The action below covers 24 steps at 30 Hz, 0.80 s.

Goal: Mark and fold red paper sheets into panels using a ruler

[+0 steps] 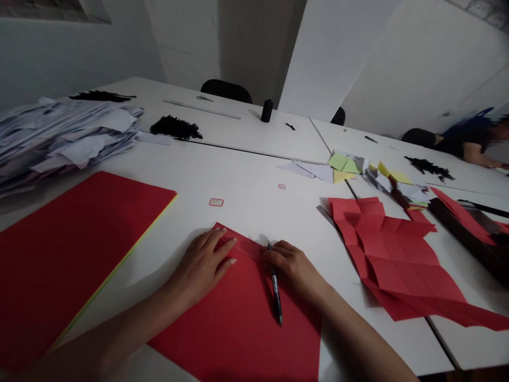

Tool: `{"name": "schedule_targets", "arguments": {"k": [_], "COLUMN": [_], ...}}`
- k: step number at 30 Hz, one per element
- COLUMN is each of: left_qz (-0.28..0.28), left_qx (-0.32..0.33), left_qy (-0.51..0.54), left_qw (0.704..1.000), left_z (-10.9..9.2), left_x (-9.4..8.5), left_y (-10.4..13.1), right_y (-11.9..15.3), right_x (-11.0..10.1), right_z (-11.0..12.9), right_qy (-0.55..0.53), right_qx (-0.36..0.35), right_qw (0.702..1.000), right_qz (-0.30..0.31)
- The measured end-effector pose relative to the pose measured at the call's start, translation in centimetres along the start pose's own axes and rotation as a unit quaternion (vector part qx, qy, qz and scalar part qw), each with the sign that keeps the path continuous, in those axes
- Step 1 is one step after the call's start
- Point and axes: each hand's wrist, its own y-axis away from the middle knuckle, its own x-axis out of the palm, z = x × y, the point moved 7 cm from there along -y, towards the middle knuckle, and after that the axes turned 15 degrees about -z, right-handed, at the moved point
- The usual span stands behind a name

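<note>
A red sheet (pixel 246 329) lies on the white table in front of me. A clear ruler (pixel 248 247) seems to lie across its far edge. My left hand (pixel 204 260) rests on the sheet's far left corner and the ruler's left end, fingers spread. My right hand (pixel 292 262) is at the far right corner, fingers curled. A black pen (pixel 275 292) stands out from under those fingers, its tip pointing away from me and its other end toward me. The fingertips of my right hand are partly hidden.
Stacked red sheets (pixel 87 254) lie left, below a heap of white papers (pixel 71 138). Creased red paper (pixel 401 260) and coloured scraps (pixel 345 165) are at the right. Black cord bundles (pixel 175 128) and a black spool (pixel 266 111) stand farther back. A person (pixel 475 143) sits far right.
</note>
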Motion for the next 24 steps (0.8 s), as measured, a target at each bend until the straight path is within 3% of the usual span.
{"name": "schedule_targets", "arguments": {"k": [13,16,19,21,24], "left_qz": [-0.002,-0.003,0.002,0.003,0.005], "left_qx": [0.022,0.028,0.029,0.026,0.025], "left_qy": [-0.006,-0.013,-0.013,-0.011,-0.011], "left_qw": [1.000,1.000,0.999,1.000,1.000], "left_z": [-0.3,-0.4,-0.4,-0.4,-0.4], "left_x": [0.1,0.1,0.1,0.0,-0.1], "left_y": [0.2,0.1,0.1,0.1,0.1], "right_y": [0.2,-0.1,-1.3,-2.6,-5.0], "right_x": [0.0,-0.8,-0.9,-0.1,2.2], "right_z": [-0.3,-1.1,-2.9,-4.0,-5.2], "right_qy": [-0.038,-0.130,-0.211,-0.239,-0.305], "right_qx": [0.024,0.089,0.201,0.255,0.276], "right_qw": [0.999,0.986,0.953,0.933,0.908], "right_qz": [-0.006,-0.049,-0.081,-0.088,-0.076]}}
